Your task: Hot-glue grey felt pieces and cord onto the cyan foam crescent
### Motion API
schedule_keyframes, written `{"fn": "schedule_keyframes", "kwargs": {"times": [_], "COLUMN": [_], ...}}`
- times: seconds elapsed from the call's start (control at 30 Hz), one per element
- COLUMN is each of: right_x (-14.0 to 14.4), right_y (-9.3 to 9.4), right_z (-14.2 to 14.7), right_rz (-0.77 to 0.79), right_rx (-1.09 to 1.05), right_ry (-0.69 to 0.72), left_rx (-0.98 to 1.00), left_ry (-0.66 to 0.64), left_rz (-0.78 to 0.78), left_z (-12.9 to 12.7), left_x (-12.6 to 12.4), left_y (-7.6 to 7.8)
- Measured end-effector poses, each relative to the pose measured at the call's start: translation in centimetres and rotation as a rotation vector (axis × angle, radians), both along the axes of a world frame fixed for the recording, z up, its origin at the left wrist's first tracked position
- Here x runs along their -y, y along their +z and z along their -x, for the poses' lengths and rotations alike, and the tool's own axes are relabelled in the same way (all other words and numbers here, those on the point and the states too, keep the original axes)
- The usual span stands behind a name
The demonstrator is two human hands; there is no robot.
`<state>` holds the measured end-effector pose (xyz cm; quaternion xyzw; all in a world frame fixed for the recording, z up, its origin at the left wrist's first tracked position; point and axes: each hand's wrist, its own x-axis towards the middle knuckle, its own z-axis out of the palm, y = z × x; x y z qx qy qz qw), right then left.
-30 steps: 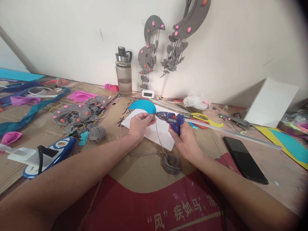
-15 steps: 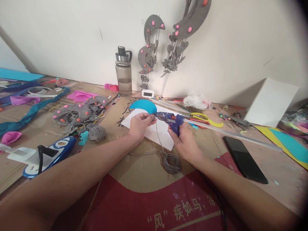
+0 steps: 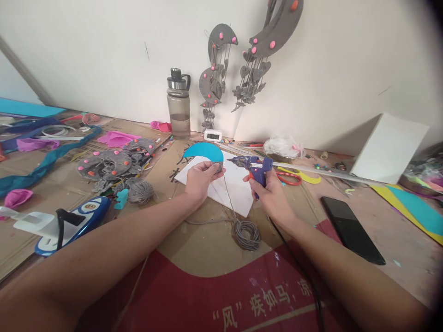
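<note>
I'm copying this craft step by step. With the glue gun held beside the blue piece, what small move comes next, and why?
Probably press the grey cord onto the blue crescent with the left hand: the glue gun in the right hand sits apart from it.

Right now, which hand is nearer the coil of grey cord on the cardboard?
Right. The right hand, holding the glue gun, is just above and right of the coil of grey cord; the left hand is farther, up and left.

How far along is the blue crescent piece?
Done: grey crescent mobiles hang finished on the wall. In hand: left hand pinches grey cord against the blue paper crescent; right hand holds the blue glue gun just off it. Left: the crescent is bare, most cord sits coiled.
</note>
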<state>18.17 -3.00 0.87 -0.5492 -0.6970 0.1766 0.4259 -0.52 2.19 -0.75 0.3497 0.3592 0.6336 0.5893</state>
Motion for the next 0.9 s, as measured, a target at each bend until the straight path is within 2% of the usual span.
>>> {"fn": "schedule_keyframes", "kwargs": {"times": [0.1,0.33,0.43,0.53,0.6,0.67,0.77,0.83,0.9], "right_x": [-1.5,-3.8,-3.5,-2.3,-1.1,-0.3,-0.4,-1.3,-2.3], "right_y": [-0.5,-1.7,-1.7,-0.6,0.6,1.6,1.8,1.2,0.4], "right_z": [-1.0,-2.4,-2.8,-2.4,-1.3,0.5,3.4,4.9,5.7], "right_rz": [0.094,0.172,0.085,-0.109,-0.207,-0.189,0.065,0.258,0.344], "right_rx": [-0.061,0.341,0.501,0.548,0.461,0.286,-0.039,-0.220,-0.354], "right_ry": [-0.058,-0.332,-0.357,-0.355,-0.301,-0.159,-0.001,0.014,0.048], "left_rx": [0.006,-0.046,-0.072,-0.104,-0.131,-0.154,-0.216,-0.289,-0.359], "left_ry": [-0.001,-0.012,-0.018,-0.022,-0.028,-0.037,-0.041,-0.029,-0.012], "left_rz": [0.020,0.009,-0.017,-0.051,-0.073,-0.094,-0.126,-0.166,-0.213], "left_z": [-0.1,-0.3,-0.3,-0.5,-0.5,-0.6,-0.4,-0.2,-0.1], "left_x": [0.0,0.4,0.4,0.4,0.5,0.6,0.8,0.9,0.9], "left_y": [0.1,0.2,0.0,0.0,0.1,0.2,0.3,0.2,0.2]}}
